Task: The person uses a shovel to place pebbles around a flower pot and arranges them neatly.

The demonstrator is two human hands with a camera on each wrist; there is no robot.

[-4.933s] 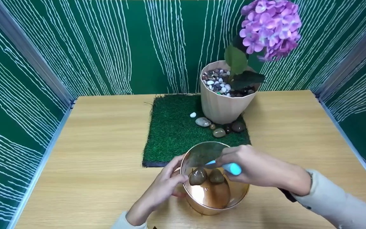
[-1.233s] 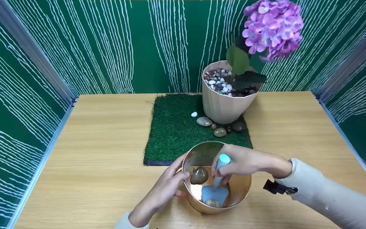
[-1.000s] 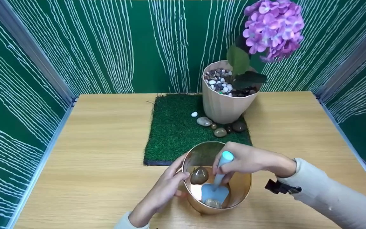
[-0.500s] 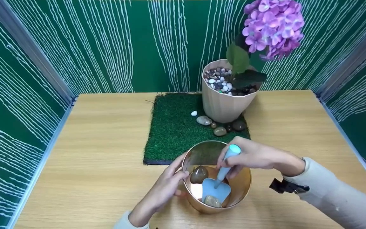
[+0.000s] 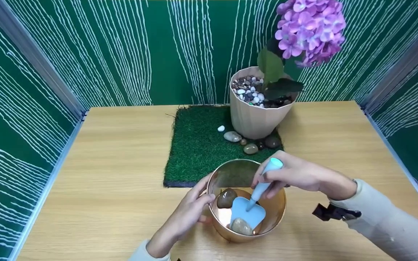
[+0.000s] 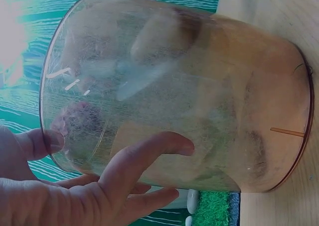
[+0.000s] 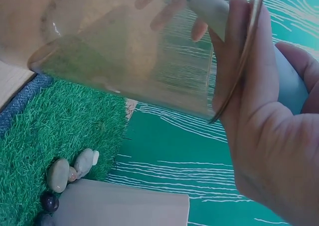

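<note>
A transparent amber plastic bucket (image 5: pixel 277 214) stands on the table in the head view. My left hand (image 5: pixel 191 208) steadies it from the left, thumb hooked over the rim and the other fingers against the outer wall (image 6: pixel 209 111). In my right hand (image 5: pixel 298 172) is a light blue toy shovel, its handle (image 5: pixel 261 188) slanting down into the bucket. The flat blade (image 5: pixel 254 217) is inside, with a tan stone (image 5: pixel 241 226) at its near edge. A darker brown stone (image 5: pixel 227 198) sits at the far left inside the bucket, beside the blade.
Behind the bucket lies a green turf mat (image 5: pixel 194 152). On it stands a beige pot (image 5: pixel 258 121) of pebbles with a purple hydrangea (image 5: pixel 310 32). Several stones, one of them grey (image 5: pixel 232 136), lie before the pot. Green walls with white lines surround the table.
The tan stone, earlier beside the brown one, is now at the bucket's near side. Lately my right hand has risen rightward, tilting the shovel; blade and stone show higher. My left hand stays put.
</note>
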